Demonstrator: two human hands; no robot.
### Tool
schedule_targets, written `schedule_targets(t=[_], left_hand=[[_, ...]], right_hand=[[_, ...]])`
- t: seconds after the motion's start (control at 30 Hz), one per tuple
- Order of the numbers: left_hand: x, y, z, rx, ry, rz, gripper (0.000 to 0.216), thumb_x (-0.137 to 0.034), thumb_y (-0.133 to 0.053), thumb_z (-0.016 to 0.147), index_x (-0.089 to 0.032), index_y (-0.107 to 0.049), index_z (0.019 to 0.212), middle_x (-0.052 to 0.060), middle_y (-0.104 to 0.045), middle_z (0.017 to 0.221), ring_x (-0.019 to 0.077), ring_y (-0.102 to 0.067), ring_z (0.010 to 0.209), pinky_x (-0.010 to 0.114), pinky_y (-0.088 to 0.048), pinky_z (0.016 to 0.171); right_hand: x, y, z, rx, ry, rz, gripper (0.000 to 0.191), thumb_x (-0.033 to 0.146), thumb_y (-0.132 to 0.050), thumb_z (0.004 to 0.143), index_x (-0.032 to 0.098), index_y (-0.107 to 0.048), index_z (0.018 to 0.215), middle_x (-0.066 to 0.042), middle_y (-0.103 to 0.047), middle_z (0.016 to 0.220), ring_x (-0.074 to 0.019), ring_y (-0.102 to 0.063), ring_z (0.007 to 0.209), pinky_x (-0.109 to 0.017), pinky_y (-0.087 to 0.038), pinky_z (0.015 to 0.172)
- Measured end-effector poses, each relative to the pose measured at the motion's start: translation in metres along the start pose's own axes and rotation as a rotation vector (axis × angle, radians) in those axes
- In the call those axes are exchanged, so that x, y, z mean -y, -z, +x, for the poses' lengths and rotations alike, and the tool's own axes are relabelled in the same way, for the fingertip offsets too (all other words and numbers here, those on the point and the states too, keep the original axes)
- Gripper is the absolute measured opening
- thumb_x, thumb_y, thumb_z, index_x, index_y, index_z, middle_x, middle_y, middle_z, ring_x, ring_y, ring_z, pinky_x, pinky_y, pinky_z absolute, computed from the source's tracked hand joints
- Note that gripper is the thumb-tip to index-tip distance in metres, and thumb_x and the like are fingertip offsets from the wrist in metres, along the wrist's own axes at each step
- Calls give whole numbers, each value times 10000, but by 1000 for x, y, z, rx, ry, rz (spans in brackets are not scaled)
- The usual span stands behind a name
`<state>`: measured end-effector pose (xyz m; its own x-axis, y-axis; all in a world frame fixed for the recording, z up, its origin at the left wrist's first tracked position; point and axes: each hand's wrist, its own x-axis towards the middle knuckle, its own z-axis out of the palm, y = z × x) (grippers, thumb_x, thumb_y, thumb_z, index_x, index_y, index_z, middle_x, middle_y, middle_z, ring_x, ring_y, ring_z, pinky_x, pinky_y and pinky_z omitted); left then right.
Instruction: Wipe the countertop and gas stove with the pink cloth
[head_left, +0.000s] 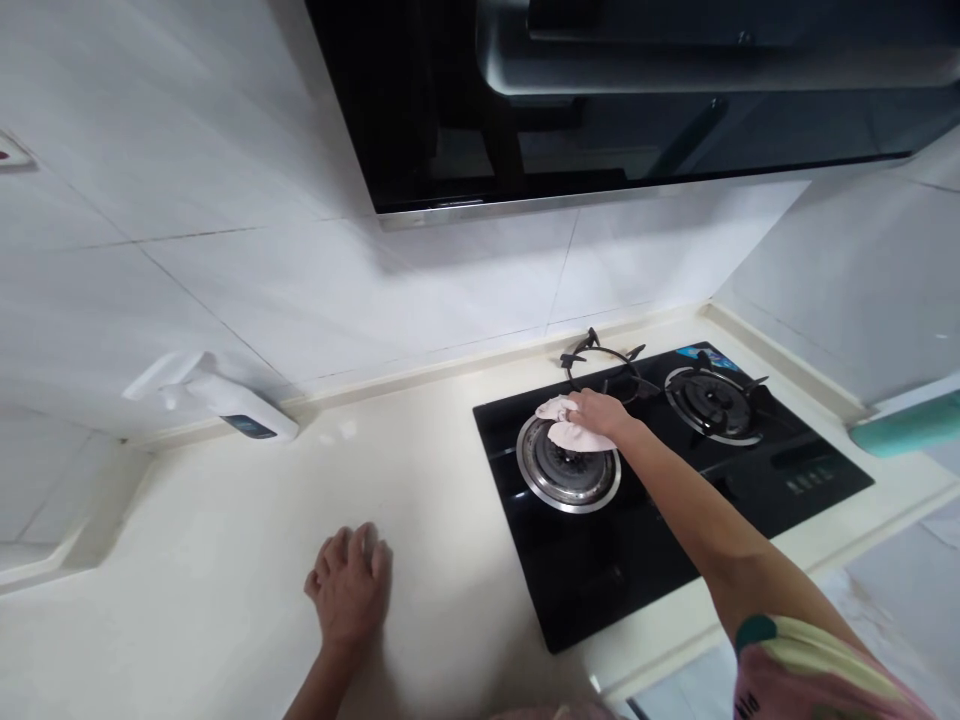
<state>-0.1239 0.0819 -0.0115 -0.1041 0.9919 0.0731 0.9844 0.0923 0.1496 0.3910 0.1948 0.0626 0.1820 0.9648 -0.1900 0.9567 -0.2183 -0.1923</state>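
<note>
My right hand (598, 414) is closed round a pale pink cloth (581, 438). It presses the cloth onto the back part of the left burner (568, 487), covering some of its metal ring. My left hand (350, 580) rests palm down on the cream countertop (435, 500), left of the black glass cooktop (585, 590). Its fingers are slightly bent and apart, with nothing in them. Behind the right hand, a black pan support (639, 372) lies off the left burner, across the cooktop's back edge.
A white spray bottle (244, 405) stands by the wall at the back left. The right burner (712, 403) carries its own pan support. A dark range hood (637, 130) hangs above. At the right edge is a green cylindrical object (907, 425).
</note>
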Motion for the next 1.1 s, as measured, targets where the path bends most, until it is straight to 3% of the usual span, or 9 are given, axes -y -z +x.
schedule_targets(t=[0.17,0.4,0.53,0.67,0.8,0.87,1.0,1.1], left_hand=[[-2,2,1,12,-1,-8,518,-475,-330,1053,-212,-613,1398,192,-501,1536,346,-388,1471,599,-319,1172],[-4,3,3,3,0,-16,529,-495,-321,1044,-218,-604,1396,184,-503,1524,345,-387,1462,593,-326,1159],[-6,2,2,-18,-22,-23,518,-477,-335,1041,-207,-599,1396,187,-499,1518,346,-386,1455,599,-319,1158],[-6,2,2,-8,-19,-19,523,-478,-331,1045,-199,-604,1393,189,-499,1520,347,-385,1458,600,-316,1165],[-6,3,2,3,-15,-11,544,-488,-298,1056,-197,-604,1399,192,-493,1530,354,-378,1468,610,-319,1164],[-6,3,2,4,-14,-10,543,-490,-301,1057,-198,-605,1399,194,-494,1531,355,-378,1470,611,-323,1161],[-6,3,1,-1,-17,-9,534,-483,-316,1056,-195,-610,1396,197,-503,1523,356,-383,1464,606,-323,1160],[-7,3,0,-8,-25,-6,521,-470,-330,1054,-191,-610,1394,194,-502,1520,351,-386,1457,592,-321,1160]], right_hand=[[-23,-12,-35,-15,-124,42,395,386,-566,999,262,-669,1359,-111,-704,1268,-255,-687,1073,-332,-474,906],[-37,-32,-97,-60,-314,157,400,401,-448,1039,181,-660,1297,-127,-746,1151,-260,-702,1064,-309,-480,866],[-17,-56,-141,-138,-378,173,438,364,-415,1042,145,-602,1372,-155,-708,1181,-263,-695,1046,-322,-490,870],[22,-87,-176,-216,-384,198,461,393,-434,1029,177,-590,1405,-154,-661,1219,-265,-694,963,-353,-522,815],[64,-111,-202,-297,-166,331,396,400,-508,985,266,-650,1330,-107,-654,1269,-266,-692,978,-372,-554,830],[72,-115,-210,-311,-31,433,363,380,-514,975,298,-666,1294,-77,-673,1251,-264,-688,1035,-375,-563,889],[42,-94,-207,-431,-10,525,398,427,-481,991,282,-654,1318,-86,-673,1228,-269,-666,1129,-388,-562,979],[-6,-62,-178,-533,-109,395,518,416,-462,991,270,-572,1476,-124,-567,1429,-291,-610,1264,-416,-552,1024]])
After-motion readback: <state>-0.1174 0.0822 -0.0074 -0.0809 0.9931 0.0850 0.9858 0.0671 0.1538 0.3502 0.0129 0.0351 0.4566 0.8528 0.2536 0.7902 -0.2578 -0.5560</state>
